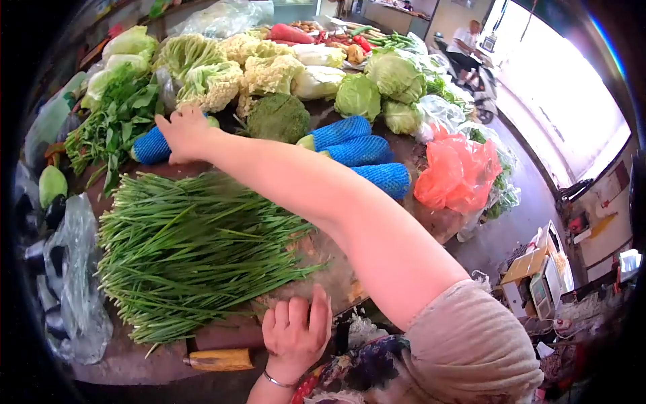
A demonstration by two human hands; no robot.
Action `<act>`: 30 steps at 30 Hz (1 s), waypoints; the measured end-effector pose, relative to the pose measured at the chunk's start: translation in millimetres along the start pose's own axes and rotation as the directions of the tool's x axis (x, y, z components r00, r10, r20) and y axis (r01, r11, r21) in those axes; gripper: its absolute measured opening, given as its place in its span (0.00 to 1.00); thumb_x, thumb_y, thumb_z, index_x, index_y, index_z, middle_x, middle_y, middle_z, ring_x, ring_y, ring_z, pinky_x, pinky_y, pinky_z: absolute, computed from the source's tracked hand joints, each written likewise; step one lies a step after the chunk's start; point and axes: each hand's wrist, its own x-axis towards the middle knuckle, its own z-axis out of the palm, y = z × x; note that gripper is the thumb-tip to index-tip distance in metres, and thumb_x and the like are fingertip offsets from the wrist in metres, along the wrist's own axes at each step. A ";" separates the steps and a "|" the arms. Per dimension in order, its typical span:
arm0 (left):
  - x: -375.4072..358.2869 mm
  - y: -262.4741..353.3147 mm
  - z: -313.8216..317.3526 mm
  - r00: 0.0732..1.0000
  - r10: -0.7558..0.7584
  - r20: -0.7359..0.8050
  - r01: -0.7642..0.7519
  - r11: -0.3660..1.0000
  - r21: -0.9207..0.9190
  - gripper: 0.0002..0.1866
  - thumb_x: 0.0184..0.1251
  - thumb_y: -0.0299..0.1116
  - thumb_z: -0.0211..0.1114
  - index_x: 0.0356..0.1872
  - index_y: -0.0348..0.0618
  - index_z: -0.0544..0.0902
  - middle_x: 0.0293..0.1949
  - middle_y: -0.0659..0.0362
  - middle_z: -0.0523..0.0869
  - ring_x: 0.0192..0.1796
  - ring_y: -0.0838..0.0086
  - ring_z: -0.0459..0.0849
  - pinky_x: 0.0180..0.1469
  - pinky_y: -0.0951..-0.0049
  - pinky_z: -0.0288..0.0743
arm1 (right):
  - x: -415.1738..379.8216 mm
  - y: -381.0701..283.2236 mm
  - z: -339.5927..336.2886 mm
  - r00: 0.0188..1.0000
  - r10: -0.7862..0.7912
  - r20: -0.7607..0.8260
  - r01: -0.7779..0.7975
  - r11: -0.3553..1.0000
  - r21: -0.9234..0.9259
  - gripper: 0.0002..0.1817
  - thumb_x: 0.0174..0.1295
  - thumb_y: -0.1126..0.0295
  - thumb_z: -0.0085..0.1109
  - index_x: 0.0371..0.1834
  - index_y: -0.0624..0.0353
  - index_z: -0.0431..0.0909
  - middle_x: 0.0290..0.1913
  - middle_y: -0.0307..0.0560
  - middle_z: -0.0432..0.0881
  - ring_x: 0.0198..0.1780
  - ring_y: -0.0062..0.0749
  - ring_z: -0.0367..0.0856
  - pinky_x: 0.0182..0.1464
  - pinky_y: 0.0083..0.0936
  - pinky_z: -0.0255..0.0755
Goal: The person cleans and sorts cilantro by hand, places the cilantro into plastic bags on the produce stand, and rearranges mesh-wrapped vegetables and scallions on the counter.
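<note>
My right hand (pixel 188 136) reaches across to the far left, its fingers spread over a pale green vegetable in a blue foam net (pixel 152 146) and gripping it. My left hand (pixel 297 331), with a thin bracelet at the wrist, rests by the near table edge; its fingers are slightly bent and apart, with nothing in them. Between the hands lies a broad pile of green garlic chives (pixel 195 249). Close to my left hand is a wooden handle (pixel 221 359); whatever it belongs to is partly hidden. Several more blue-netted vegetables (pixel 360 149) lie beyond my right forearm.
Behind are broccoli (pixel 278 117), cauliflower (pixel 272 75), cabbages (pixel 396 75) and leafy greens (pixel 121 121). A red plastic bag (pixel 457 168) sits at the right table edge, a clear bag (pixel 77 283) at the left. A person (pixel 464 47) sits on a scooter in the background.
</note>
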 end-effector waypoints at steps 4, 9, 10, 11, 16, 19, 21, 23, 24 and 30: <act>0.3 -0.8 -0.3 0.999 -0.032 -0.014 0.031 0.999 -0.039 0.08 0.58 0.33 0.67 0.38 0.46 0.84 0.23 0.62 0.68 0.24 0.72 0.69 0.26 0.72 0.60 | -6.6 -11.2 -21.5 0.997 -0.062 0.048 0.064 0.997 -0.048 0.39 0.39 0.53 0.74 0.56 0.60 0.75 0.51 0.58 0.76 0.57 0.53 0.71 0.62 0.45 0.59; -17.7 -0.8 16.6 0.998 0.014 0.069 -0.019 0.997 0.078 0.09 0.58 0.34 0.67 0.39 0.46 0.84 0.24 0.62 0.69 0.25 0.72 0.69 0.27 0.72 0.60 | -8.9 -5.4 -2.0 0.989 0.066 0.132 -0.071 0.997 0.032 0.35 0.40 0.51 0.74 0.52 0.58 0.78 0.52 0.55 0.76 0.58 0.50 0.72 0.62 0.47 0.60; -17.4 -1.0 15.8 0.998 0.005 0.062 -0.008 0.999 0.049 0.10 0.58 0.34 0.67 0.40 0.46 0.83 0.25 0.62 0.69 0.25 0.72 0.70 0.27 0.72 0.61 | -10.1 -0.9 -10.8 0.985 0.077 0.155 -0.091 0.992 0.086 0.33 0.41 0.50 0.74 0.49 0.59 0.80 0.52 0.54 0.76 0.58 0.49 0.73 0.62 0.46 0.62; -16.5 -0.8 15.0 0.999 -0.007 0.052 0.006 1.000 0.020 0.10 0.58 0.34 0.68 0.41 0.46 0.83 0.25 0.62 0.69 0.26 0.71 0.70 0.27 0.72 0.61 | -12.0 4.1 -19.8 0.984 0.065 0.166 -0.083 0.991 0.108 0.29 0.43 0.52 0.72 0.47 0.59 0.82 0.51 0.54 0.78 0.57 0.51 0.75 0.59 0.45 0.66; -0.7 4.3 1.3 0.999 -0.048 0.008 0.048 0.997 -0.053 0.11 0.58 0.34 0.67 0.42 0.46 0.83 0.26 0.61 0.70 0.28 0.70 0.72 0.29 0.70 0.63 | -19.2 46.4 -66.1 0.951 0.096 0.295 -0.126 0.988 0.084 0.20 0.50 0.62 0.62 0.46 0.57 0.79 0.40 0.50 0.84 0.44 0.44 0.83 0.48 0.40 0.77; 2.9 7.3 -5.0 0.995 -0.093 0.034 0.093 0.995 -0.026 0.11 0.57 0.34 0.67 0.42 0.47 0.82 0.26 0.61 0.71 0.29 0.69 0.73 0.30 0.69 0.65 | -47.2 64.9 -66.5 0.957 -0.096 0.273 0.064 0.990 0.126 0.31 0.49 0.54 0.66 0.56 0.57 0.75 0.52 0.55 0.80 0.54 0.47 0.78 0.57 0.42 0.71; 2.3 5.2 -2.5 0.999 -0.045 -0.013 0.045 0.999 -0.009 0.11 0.56 0.34 0.67 0.41 0.47 0.82 0.27 0.61 0.71 0.30 0.69 0.73 0.31 0.69 0.65 | -47.3 80.0 -42.0 0.960 -0.090 0.266 0.004 0.952 0.307 0.37 0.47 0.47 0.68 0.59 0.56 0.73 0.57 0.58 0.76 0.59 0.52 0.74 0.60 0.43 0.68; -15.5 6.4 15.2 0.983 -0.120 0.139 0.108 0.990 0.089 0.11 0.56 0.35 0.67 0.40 0.48 0.81 0.27 0.62 0.71 0.31 0.70 0.74 0.32 0.70 0.66 | -57.6 70.0 -49.3 0.960 0.058 0.275 -0.095 0.988 0.122 0.39 0.46 0.45 0.68 0.59 0.56 0.74 0.56 0.60 0.76 0.59 0.55 0.73 0.60 0.45 0.66; -13.8 4.4 15.4 0.993 -0.089 0.073 0.088 0.996 0.011 0.11 0.56 0.35 0.67 0.40 0.47 0.81 0.28 0.62 0.71 0.31 0.70 0.74 0.32 0.71 0.66 | -58.0 60.7 -53.4 0.960 0.041 0.275 -0.082 0.987 0.138 0.39 0.46 0.45 0.68 0.59 0.56 0.74 0.56 0.60 0.76 0.59 0.55 0.73 0.60 0.45 0.66; -16.0 0.4 22.5 1.000 -0.012 -0.016 0.012 1.000 -0.016 0.11 0.56 0.34 0.66 0.40 0.46 0.81 0.28 0.62 0.72 0.31 0.71 0.74 0.32 0.72 0.68 | -64.4 27.6 -58.4 0.967 0.149 0.206 -0.105 0.972 -0.210 0.42 0.44 0.47 0.73 0.61 0.57 0.70 0.57 0.62 0.75 0.62 0.55 0.71 0.62 0.55 0.56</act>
